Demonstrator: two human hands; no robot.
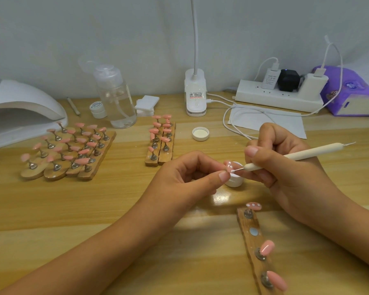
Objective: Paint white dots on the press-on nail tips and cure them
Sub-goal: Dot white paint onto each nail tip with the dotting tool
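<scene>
At far left, curing lamp [19, 107] cut off, left hand [185, 182] grip pinched a dotted nail tip [229, 167] over a half-hidden white pot [234, 183], right hand [290, 167] grip curled round a dotting pen [303, 155], wooden bench [73, 205], grey wall [136, 28].

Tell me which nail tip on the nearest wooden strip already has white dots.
The nail tip at the far end of the wooden strip. It carries white dots; the two tips nearer the camera are plain pink.

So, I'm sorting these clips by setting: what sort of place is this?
Probably a small nail-art workstation: a curing lamp, wooden stands of pink nail tips, and a dotting pen.
</scene>
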